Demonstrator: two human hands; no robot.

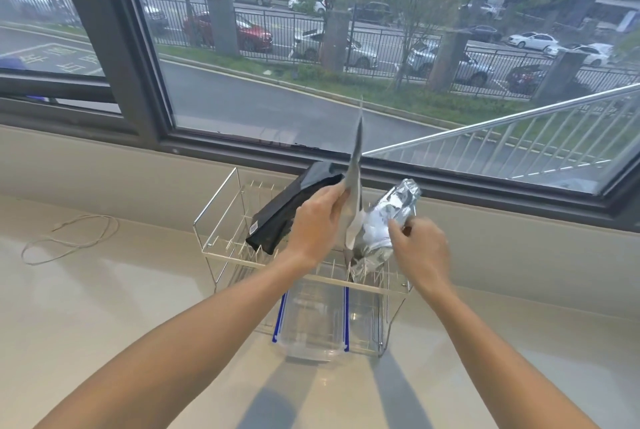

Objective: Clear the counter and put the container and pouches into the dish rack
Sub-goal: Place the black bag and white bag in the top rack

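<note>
A wire dish rack (216,210) stands on the pale counter under the window. A black pouch (277,217) leans across its upper tier on the left. My left hand (317,220) pinches a flat white-grey pouch (356,158) that stands upright, seen edge-on, above the rack's middle. My right hand (420,246) grips a crinkled silver foil pouch (388,214) standing in the rack's right side. A clear plastic container (311,321) with blue clips lies in the rack's lower tier, poking out toward me.
A loop of thin cord (69,238) lies on the counter (104,307) to the left of the rack. The window sill and dark frame (242,151) run right behind the rack.
</note>
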